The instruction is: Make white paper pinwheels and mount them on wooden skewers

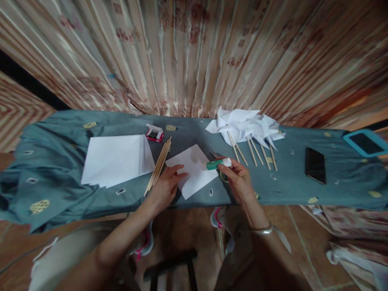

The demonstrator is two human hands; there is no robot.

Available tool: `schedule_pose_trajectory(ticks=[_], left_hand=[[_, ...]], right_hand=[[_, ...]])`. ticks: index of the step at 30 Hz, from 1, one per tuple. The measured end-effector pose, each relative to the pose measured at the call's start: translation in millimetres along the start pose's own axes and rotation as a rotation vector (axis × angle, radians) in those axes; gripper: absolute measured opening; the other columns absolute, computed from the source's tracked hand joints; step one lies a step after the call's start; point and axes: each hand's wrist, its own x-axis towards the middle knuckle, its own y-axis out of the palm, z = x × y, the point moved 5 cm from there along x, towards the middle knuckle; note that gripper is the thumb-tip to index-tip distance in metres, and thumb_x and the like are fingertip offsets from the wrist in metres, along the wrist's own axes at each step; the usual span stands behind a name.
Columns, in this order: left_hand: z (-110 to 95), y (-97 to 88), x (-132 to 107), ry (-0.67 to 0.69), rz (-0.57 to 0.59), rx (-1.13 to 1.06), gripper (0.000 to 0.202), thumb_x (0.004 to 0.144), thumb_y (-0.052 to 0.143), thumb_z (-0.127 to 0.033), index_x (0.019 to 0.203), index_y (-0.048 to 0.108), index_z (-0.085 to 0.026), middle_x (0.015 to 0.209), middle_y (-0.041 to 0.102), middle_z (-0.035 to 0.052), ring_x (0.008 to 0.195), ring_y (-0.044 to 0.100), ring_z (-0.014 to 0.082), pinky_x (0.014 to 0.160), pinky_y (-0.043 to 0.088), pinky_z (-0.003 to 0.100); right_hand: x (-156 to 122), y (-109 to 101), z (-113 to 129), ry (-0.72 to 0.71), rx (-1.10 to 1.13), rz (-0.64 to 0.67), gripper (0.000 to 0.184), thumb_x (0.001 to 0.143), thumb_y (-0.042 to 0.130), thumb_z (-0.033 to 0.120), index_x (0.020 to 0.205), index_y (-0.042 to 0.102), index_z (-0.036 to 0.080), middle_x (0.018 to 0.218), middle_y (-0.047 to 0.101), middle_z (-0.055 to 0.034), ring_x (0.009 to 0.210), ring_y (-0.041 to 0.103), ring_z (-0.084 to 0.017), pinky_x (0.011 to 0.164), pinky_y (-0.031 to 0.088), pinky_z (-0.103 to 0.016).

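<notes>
A white square of paper point(194, 169) lies on the blue-grey cloth, turned like a diamond. My left hand point(166, 185) rests on its left edge with fingers stretched flat, pinning it down. My right hand point(238, 178) is closed around a green and white glue stick point(218, 163), whose green end points at the paper's right corner. A bundle of thin wooden sticks point(158, 165) lies just left of my left hand.
A stack of white paper sheets point(117, 159) lies at the left. A small red box point(154, 133) sits behind it. Finished white paper pinwheels on sticks point(247, 129) lie at centre right. A black phone point(315, 165) and a blue-framed tablet point(365, 142) are at the right.
</notes>
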Motion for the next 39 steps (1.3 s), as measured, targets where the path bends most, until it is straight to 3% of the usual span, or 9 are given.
schedule_pose_trajectory(ticks=[4, 7, 12, 19, 30, 35, 39], left_hand=[[-6.4, 13.3, -1.0, 0.117, 0.071, 0.189, 0.054, 0.075, 0.042, 0.005, 0.113, 0.070, -0.020, 0.143, 0.052, 0.0119, 0.137, 0.039, 0.0317, 0.108, 0.041, 0.056], [-9.0, 20.7, 1.1, 0.134, 0.126, 0.183, 0.054, 0.074, 0.048, 0.002, 0.119, 0.068, -0.019, 0.145, 0.049, 0.0128, 0.145, 0.026, 0.0352, 0.113, 0.032, 0.061], [-5.1, 25.5, 4.7, 0.086, 0.167, 0.125, 0.053, 0.075, 0.046, 0.001, 0.119, 0.068, -0.020, 0.145, 0.050, 0.0123, 0.145, 0.028, 0.0342, 0.115, 0.026, 0.064], [1.3, 28.6, 5.2, 0.118, 0.093, 0.038, 0.051, 0.074, 0.045, 0.003, 0.114, 0.068, -0.018, 0.141, 0.053, 0.0117, 0.143, 0.031, 0.0315, 0.114, 0.034, 0.056], [2.2, 34.7, 4.0, 0.150, 0.089, 0.194, 0.041, 0.084, 0.047, -0.004, 0.116, 0.067, -0.018, 0.139, 0.054, 0.0112, 0.141, 0.034, 0.0306, 0.112, 0.037, 0.055], [3.2, 39.6, 6.0, 0.117, 0.127, 0.221, 0.040, 0.089, 0.048, -0.009, 0.123, 0.065, -0.019, 0.146, 0.048, 0.0145, 0.141, 0.034, 0.0327, 0.112, 0.035, 0.054], [1.7, 41.2, 8.2, 0.103, 0.139, 0.257, 0.037, 0.089, 0.048, -0.009, 0.119, 0.068, -0.018, 0.141, 0.052, 0.0145, 0.140, 0.035, 0.0326, 0.111, 0.037, 0.053]], right_hand=[[3.0, 17.4, 5.6, -0.087, -0.123, 0.066, 0.031, 0.071, 0.076, 0.046, 0.091, 0.069, 0.023, 0.080, 0.072, -0.0005, 0.073, 0.063, -0.017, 0.069, 0.051, -0.031], [4.8, 26.5, 3.4, -0.120, -0.235, 0.114, 0.031, 0.078, 0.070, 0.048, 0.095, 0.067, 0.022, 0.083, 0.072, -0.0008, 0.075, 0.064, -0.017, 0.070, 0.051, -0.030], [7.3, 32.6, -4.1, -0.153, -0.358, 0.131, 0.030, 0.085, 0.065, 0.047, 0.099, 0.063, 0.021, 0.090, 0.072, -0.0035, 0.082, 0.066, -0.017, 0.074, 0.052, -0.030], [8.0, 41.6, -7.9, -0.202, -0.460, 0.167, 0.025, 0.087, 0.063, 0.042, 0.101, 0.062, 0.021, 0.094, 0.071, -0.0047, 0.081, 0.066, -0.017, 0.077, 0.053, -0.032], [-2.1, 56.8, 0.8, -0.366, -0.782, 0.187, 0.023, 0.084, 0.066, 0.040, 0.095, 0.066, 0.020, 0.089, 0.074, -0.0058, 0.080, 0.069, -0.023, 0.076, 0.055, -0.038], [0.6, 55.9, -3.4, -0.379, -0.842, 0.181, 0.030, 0.085, 0.063, 0.047, 0.095, 0.065, 0.019, 0.088, 0.074, -0.0082, 0.077, 0.070, -0.024, 0.072, 0.055, -0.039], [1.2, 57.2, -4.2, -0.426, -0.877, 0.183, 0.032, 0.087, 0.059, 0.050, 0.094, 0.064, 0.019, 0.087, 0.073, -0.0084, 0.078, 0.070, -0.025, 0.072, 0.055, -0.040]])
